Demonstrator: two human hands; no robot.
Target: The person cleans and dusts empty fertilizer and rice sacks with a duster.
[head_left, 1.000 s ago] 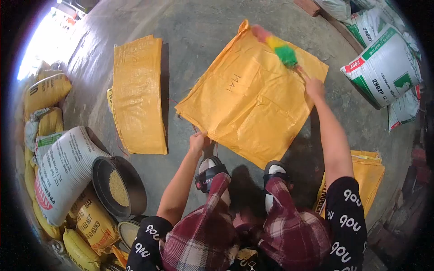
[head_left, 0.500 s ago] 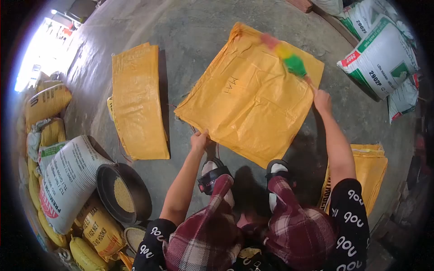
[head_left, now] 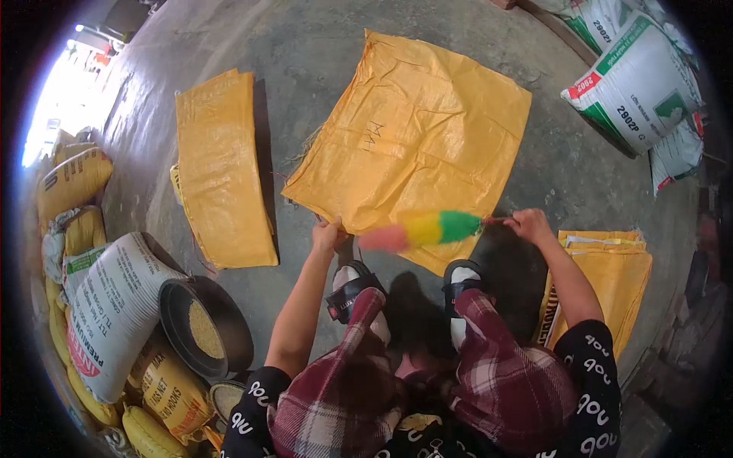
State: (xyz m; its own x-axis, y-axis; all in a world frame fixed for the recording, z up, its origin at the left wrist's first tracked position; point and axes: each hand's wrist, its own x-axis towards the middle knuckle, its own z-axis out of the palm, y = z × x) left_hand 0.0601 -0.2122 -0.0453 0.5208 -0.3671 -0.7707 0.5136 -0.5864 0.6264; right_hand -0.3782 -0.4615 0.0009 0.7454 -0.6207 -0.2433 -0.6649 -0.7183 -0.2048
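A large yellow woven sack (head_left: pixel 427 137) with handwritten letters lies flat on the floor before my feet. My left hand (head_left: pixel 328 235) pinches its near-left edge. In my right hand (head_left: pixel 529 226) is the handle of a duster (head_left: pixel 427 230), its fluffy head banded pink, yellow and green. The head lies across the near part of the sack, its pink end smeared by motion and close to my left hand. A folded stack of yellow sacks (head_left: pixel 221 168) is on the floor to the left. More folded yellow sacks (head_left: pixel 611 286) lie by my right forearm.
Filled white and green bags (head_left: pixel 641 91) lean at the upper right. Along the left stand a white printed bag (head_left: pixel 114 305), several yellow bags (head_left: pixel 76 179) and a black basin (head_left: pixel 243 336) with grain in it. My sandalled feet (head_left: pixel 355 294) are at the near edge of the sack.
My right hand has brought the duster from the sack's far right side down to its near edge, swinging the head leftward. My left hand keeps its hold on the sack.
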